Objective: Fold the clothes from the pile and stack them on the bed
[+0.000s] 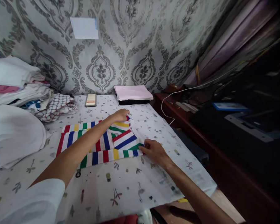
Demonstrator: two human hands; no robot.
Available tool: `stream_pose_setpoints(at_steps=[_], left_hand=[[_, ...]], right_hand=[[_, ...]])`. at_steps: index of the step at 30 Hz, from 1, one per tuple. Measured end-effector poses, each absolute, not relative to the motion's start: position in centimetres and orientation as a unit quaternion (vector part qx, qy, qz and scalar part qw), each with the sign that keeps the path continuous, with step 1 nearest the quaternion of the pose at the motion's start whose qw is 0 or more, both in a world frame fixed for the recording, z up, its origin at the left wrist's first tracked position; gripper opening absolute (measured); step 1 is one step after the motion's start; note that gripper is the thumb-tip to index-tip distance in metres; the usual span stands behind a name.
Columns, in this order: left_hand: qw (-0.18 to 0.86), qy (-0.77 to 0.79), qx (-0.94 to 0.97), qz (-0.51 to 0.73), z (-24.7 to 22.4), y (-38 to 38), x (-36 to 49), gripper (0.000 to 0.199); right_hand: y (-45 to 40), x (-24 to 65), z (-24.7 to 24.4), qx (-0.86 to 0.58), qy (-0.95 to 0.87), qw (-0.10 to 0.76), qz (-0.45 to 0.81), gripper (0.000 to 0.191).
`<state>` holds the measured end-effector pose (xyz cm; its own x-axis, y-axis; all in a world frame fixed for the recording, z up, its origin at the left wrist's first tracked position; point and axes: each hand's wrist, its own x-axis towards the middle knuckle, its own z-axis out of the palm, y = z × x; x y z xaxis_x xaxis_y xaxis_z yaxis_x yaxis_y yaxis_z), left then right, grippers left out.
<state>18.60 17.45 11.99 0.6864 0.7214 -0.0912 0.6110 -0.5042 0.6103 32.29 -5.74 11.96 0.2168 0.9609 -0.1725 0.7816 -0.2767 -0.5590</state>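
A garment with red, blue, green, yellow and white stripes (100, 143) lies flat and folded on the patterned sheet (121, 193). A striped pocket-like patch shows near its right end. My left hand (121, 115) pinches the far right corner of the cloth, and my left forearm crosses over the middle of it. At the near right corner, my right hand (154, 151) has its thumb and fingers closed on the edge. Between both hands runs the garment's right edge, pulled fairly straight.
Piled clothes (16, 84) and a round white cloth (18, 133) occupy the left. At the back lie a small box (91, 100) and a folded pink cloth (133, 92) on a black one. A white cable (163, 105) hangs by the dark desk (214, 155) on the right.
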Motion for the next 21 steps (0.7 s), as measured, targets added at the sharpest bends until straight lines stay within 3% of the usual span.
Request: stream_pose_setpoints(at_steps=[7, 10, 16, 21], left_hand=[[0.369, 0.352, 0.856, 0.084, 14.2, 18.8, 18.0, 0.016], [0.368, 0.352, 0.852, 0.123, 16.7, 19.0, 15.3, 0.016], [0.434, 0.369, 0.799, 0.193, 20.7, 17.2, 5.8, 0.018], [0.557, 0.457, 0.665, 0.195, 19.5, 14.8, -2.9, 0.027]], right_hand=[[-6.5, 30.9, 12.5, -0.664, -0.470, 0.428, 0.393, 0.030], [-6.9, 29.1, 14.0, -0.614, -0.443, 0.489, 0.433, 0.034], [-6.9, 23.4, 16.5, -0.521, -0.496, 0.509, 0.473, 0.031], [-5.7, 15.9, 15.5, -0.459, -0.545, 0.454, 0.534, 0.016]])
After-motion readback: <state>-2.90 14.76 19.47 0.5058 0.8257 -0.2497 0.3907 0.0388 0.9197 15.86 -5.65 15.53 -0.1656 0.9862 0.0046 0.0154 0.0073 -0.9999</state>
